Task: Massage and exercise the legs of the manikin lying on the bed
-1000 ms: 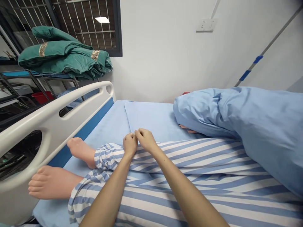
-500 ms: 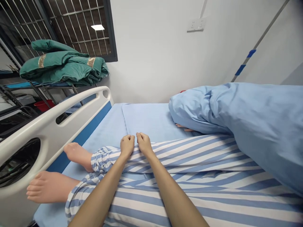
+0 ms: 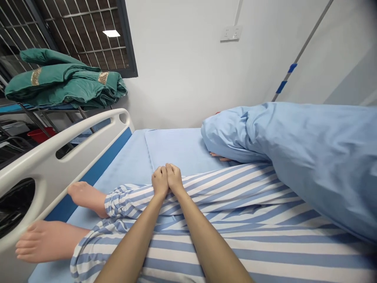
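Observation:
My left hand [image 3: 160, 181] and my right hand [image 3: 174, 177] are closed into fists, side by side and touching each other. Both are over the far leg of a lying figure, at about shin height; no cloth appears pulled up into them. Blue-and-white striped trousers [image 3: 224, 179] cover the figure's legs. Its bare feet, a far foot [image 3: 86, 198] and a near foot [image 3: 48, 240], look smooth like a manikin's. Beyond my fists stretches the light blue bed sheet [image 3: 176, 145]. The undersides of my fingers are hidden.
A light blue quilt [image 3: 318, 145] covers the figure's upper part at the right, with fingertips [image 3: 220, 157] showing under its edge. The white bed end board [image 3: 48, 157] stands at the left. Behind it lies a folded green quilt [image 3: 67, 84] below a barred window [image 3: 85, 35].
My fists have come together from slightly apart and now touch. The camera view has shifted, so the bed and wall appear further left.

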`<action>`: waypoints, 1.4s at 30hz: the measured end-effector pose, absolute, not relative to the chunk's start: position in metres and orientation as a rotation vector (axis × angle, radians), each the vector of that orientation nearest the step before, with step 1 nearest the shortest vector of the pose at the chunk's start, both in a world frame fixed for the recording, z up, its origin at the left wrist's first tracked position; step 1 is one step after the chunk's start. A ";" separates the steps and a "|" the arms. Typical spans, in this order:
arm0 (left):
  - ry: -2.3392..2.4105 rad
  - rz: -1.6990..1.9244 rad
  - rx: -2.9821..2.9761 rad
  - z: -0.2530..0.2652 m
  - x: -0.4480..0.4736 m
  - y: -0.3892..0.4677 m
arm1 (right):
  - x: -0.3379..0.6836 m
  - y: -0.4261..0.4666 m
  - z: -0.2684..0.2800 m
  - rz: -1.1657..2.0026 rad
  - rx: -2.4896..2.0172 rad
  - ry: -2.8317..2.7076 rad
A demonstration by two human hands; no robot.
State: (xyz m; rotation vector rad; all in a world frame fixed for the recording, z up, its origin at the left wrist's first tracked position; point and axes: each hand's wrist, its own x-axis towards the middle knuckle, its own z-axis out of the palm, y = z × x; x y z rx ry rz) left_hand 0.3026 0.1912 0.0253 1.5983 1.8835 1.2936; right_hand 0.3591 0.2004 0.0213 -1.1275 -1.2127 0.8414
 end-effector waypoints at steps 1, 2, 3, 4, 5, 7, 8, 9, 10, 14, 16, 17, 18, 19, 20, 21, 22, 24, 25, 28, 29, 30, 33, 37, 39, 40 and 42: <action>1.897 1.275 1.605 0.026 0.302 0.192 | 0.359 0.201 0.021 0.831 -1.143 -1.222; 1.915 1.257 1.606 0.026 0.301 0.192 | 0.360 0.201 0.021 0.818 -1.169 -1.238; 1.931 1.236 1.610 0.026 0.301 0.193 | 0.362 0.202 0.022 0.802 -1.203 -1.267; 1.944 1.216 1.617 0.027 0.301 0.193 | 0.365 0.202 0.024 0.782 -1.244 -1.312; 1.954 1.200 1.629 0.027 0.302 0.193 | 0.369 0.203 0.027 0.753 -1.288 -1.371; 1.974 1.178 1.656 0.026 0.303 0.192 | 0.378 0.203 0.035 0.670 -1.362 -1.497; 1.987 1.168 1.663 0.026 0.304 0.191 | 0.382 0.203 0.039 0.623 -1.377 -1.544; 2.001 1.156 1.665 0.026 0.305 0.191 | 0.387 0.203 0.043 0.584 -1.373 -1.572; 2.019 1.145 1.662 0.026 0.306 0.190 | 0.390 0.202 0.045 0.563 -1.357 -1.581; 2.061 1.120 1.684 0.026 0.309 0.190 | 0.398 0.200 0.036 0.603 -1.290 -1.522; 2.066 1.110 1.705 0.025 0.309 0.191 | 0.399 0.201 0.026 0.624 -1.288 -1.475; 2.065 1.104 1.717 0.025 0.309 0.192 | 0.400 0.201 0.022 0.647 -1.276 -1.449; 2.063 1.099 1.730 0.024 0.310 0.192 | 0.401 0.202 0.019 0.686 -1.255 -1.424; 2.060 1.092 1.744 0.024 0.310 0.191 | 0.402 0.203 0.017 0.733 -1.226 -1.398; 2.054 1.083 1.759 0.024 0.310 0.191 | 0.403 0.203 0.016 0.777 -1.192 -1.376; 2.049 1.070 1.773 0.024 0.310 0.190 | 0.404 0.204 0.016 0.809 -1.164 -1.358; 2.045 1.054 1.784 0.024 0.310 0.190 | 0.405 0.204 0.017 0.828 -1.146 -1.343; 2.033 1.011 1.807 0.026 0.312 0.190 | 0.406 0.205 0.018 0.834 -1.132 -1.318; 2.016 0.993 1.817 0.029 0.313 0.191 | 0.406 0.205 0.019 0.835 -1.126 -1.304; 1.918 1.025 1.792 0.040 0.321 0.200 | 0.406 0.207 0.019 0.864 -1.090 -1.262; 1.882 1.086 1.742 0.044 0.326 0.203 | 0.406 0.207 0.019 0.886 -1.073 -1.243; 1.855 1.164 1.672 0.048 0.331 0.206 | 0.406 0.208 0.019 0.908 -1.053 -1.222; 1.843 1.355 1.476 0.048 0.347 0.209 | 0.409 0.209 0.018 0.956 -1.003 -1.138; 1.924 1.310 1.545 0.035 0.357 0.198 | 0.412 0.209 0.018 0.996 -0.980 -1.062; 1.966 1.248 1.618 0.031 0.358 0.193 | 0.412 0.208 0.018 1.001 -0.978 -1.061; 1.987 1.213 1.648 0.031 0.358 0.192 | 0.412 0.208 0.018 0.995 -0.984 -1.062; 2.024 1.141 1.688 0.032 0.357 0.192 | 0.411 0.208 0.018 0.982 -1.003 -1.067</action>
